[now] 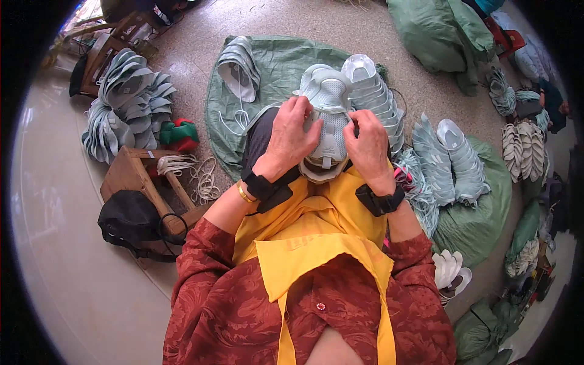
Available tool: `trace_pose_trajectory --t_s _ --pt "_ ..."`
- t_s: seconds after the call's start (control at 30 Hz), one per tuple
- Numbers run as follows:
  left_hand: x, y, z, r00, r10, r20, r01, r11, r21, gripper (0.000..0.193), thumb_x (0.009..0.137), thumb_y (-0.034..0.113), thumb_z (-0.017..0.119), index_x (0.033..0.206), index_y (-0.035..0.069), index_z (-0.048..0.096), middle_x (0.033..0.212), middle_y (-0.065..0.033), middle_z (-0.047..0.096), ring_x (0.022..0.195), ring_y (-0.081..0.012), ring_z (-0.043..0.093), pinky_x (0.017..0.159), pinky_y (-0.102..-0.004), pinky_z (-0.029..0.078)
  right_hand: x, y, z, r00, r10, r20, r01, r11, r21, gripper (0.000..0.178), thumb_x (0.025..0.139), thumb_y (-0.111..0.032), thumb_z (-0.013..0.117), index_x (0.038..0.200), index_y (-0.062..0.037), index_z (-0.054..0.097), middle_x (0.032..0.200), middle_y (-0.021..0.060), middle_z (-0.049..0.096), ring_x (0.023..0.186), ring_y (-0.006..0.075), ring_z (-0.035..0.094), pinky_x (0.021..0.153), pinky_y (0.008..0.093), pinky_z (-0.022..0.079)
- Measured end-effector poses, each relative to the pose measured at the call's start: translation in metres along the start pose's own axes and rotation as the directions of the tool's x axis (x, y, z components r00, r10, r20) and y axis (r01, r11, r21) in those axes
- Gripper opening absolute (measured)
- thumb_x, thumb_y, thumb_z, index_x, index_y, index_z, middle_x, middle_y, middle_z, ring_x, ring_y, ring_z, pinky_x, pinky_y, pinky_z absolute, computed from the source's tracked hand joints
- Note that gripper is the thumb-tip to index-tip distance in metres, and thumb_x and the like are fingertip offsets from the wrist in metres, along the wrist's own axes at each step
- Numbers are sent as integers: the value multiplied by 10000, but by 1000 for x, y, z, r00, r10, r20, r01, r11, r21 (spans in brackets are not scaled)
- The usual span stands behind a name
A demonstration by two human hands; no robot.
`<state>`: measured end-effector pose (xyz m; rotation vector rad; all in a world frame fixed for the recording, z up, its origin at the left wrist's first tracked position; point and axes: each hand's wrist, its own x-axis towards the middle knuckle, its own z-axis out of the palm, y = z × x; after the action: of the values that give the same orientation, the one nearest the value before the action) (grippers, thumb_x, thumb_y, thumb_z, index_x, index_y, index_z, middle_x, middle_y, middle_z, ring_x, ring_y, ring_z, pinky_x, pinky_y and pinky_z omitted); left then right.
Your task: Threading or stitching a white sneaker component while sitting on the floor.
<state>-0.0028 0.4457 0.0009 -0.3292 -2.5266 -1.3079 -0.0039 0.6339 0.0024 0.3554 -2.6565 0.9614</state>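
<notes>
On my lap lies a pale grey-green shoe upper [332, 131], its mesh tongue showing and its heel collar toward me. My left hand [288, 135] is closed on its left side, fingertips at the edge of the eyelet area. Opposite, my right hand [367, 146] pinches the right edge near the same height. Whether a lace end is between the fingers is too small to tell. Just beyond the hands the toe part [325, 85] bulges up. A stack of nested uppers [372, 100] stands close to the right of it.
A green sheet [277, 52] spreads on the floor, bearing a loose upper [239, 70] with a trailing lace. At left are piled uppers [125, 100], a wooden stool [131, 173], white laces [205, 182] and a black bag [131, 222]. More stacked uppers [456, 161] rest at right.
</notes>
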Motion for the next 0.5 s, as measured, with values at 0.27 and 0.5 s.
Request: trace_pose_trajectory --t_s 0.27,0.5 --pt "0 7 6 983 110 149 -158 920 360 254 795 10 623 1023 -45 525 986 -223 552 975 -398 542 864 -460 469 -9 -2 5 997 67 -45 -62 993 103 125 846 8 605 967 22 629 939 186 649 901 391 637 790 465 514" --pt "0 -5 12 981 133 143 -178 907 380 222 804 -18 583 1018 -49 536 984 -227 560 956 -414 537 871 -475 464 -12 -3 6 991 111 -74 -98 982 161 128 852 24 600 973 2 634 900 177 666 852 373 663 743 445 530"
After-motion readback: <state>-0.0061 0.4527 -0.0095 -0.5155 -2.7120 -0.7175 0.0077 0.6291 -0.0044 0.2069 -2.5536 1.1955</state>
